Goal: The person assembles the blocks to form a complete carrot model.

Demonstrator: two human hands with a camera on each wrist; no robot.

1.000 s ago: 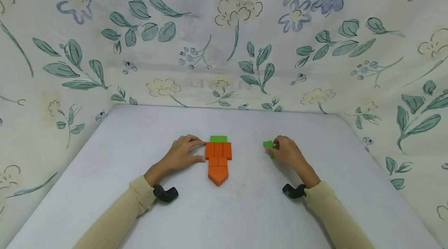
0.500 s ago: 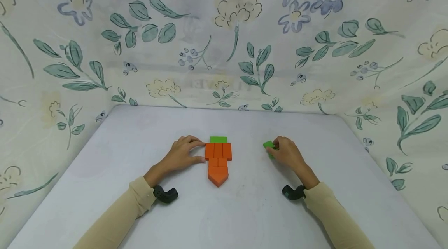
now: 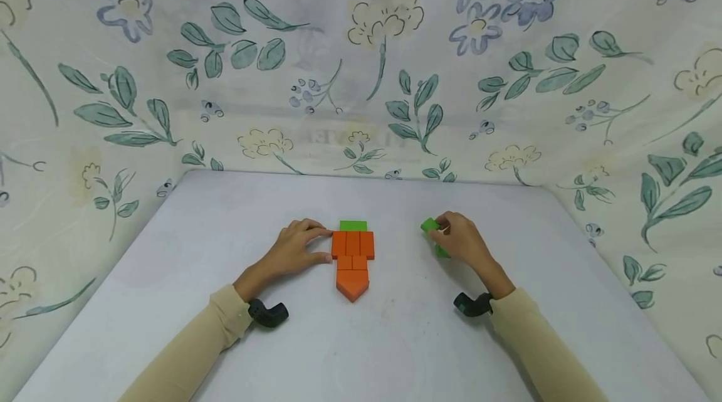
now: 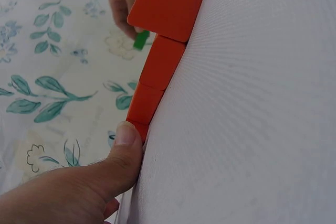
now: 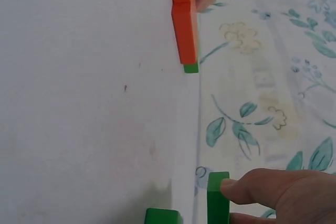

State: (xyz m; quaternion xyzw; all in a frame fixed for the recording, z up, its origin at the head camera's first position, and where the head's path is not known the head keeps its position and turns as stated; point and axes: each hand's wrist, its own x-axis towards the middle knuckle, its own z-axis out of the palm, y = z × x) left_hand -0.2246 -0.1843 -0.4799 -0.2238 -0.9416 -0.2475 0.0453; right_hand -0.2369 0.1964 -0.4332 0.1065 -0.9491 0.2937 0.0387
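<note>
Orange blocks lie joined in the table's middle: a row of three upright rectangles point(image 3: 353, 244), two small blocks below it, and a pointed piece point(image 3: 352, 285) at the near end. A flat green block point(image 3: 353, 226) touches the row's far side. My left hand point(image 3: 293, 248) rests at the row's left edge, thumb and forefinger spread and touching it; in the left wrist view the thumb meets an orange block point(image 4: 144, 103). To the right, my right hand point(image 3: 464, 239) pinches a green block point(image 5: 218, 198) between thumb and fingers. Beneath it another green block point(image 5: 163, 216) sits on the table.
A white table point(image 3: 383, 339) runs back to a floral cloth point(image 3: 338, 95) that hangs behind and at both sides. Black curved devices are worn at the left wrist point(image 3: 268, 314) and right wrist point(image 3: 472, 305).
My right hand has lifted the pinched green block slightly up and leftward, and the green block beneath shows more. My left hand stays beside the orange blocks.
</note>
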